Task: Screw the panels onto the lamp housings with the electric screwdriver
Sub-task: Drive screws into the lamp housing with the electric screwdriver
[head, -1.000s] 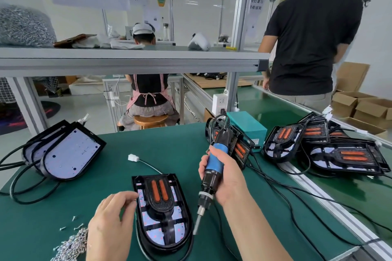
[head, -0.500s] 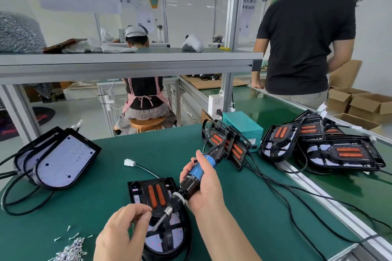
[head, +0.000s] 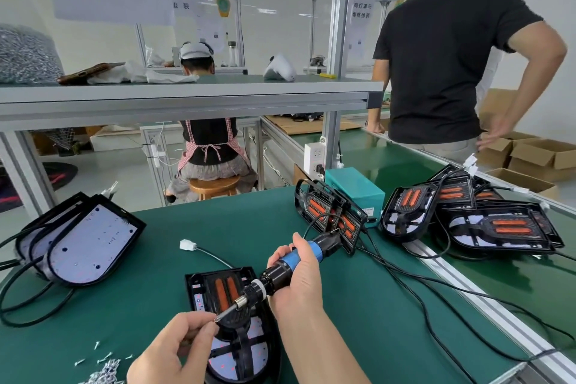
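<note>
Loose silver screws [head: 104, 369]: near-left of green desk [head: 140, 299].
Left hand [head: 174, 349]: thumb and forefinger pinched at the bit tip; contents cannot be told.
Black lamp housing with orange strips [head: 223, 288]: flat on desk, centre.
Blue-and-black electric screwdriver [head: 277, 273]: tilted, gripped by right hand [head: 299, 287].

Bright, even light; wide-angle bowed edges, perhaps slight blur.
</note>
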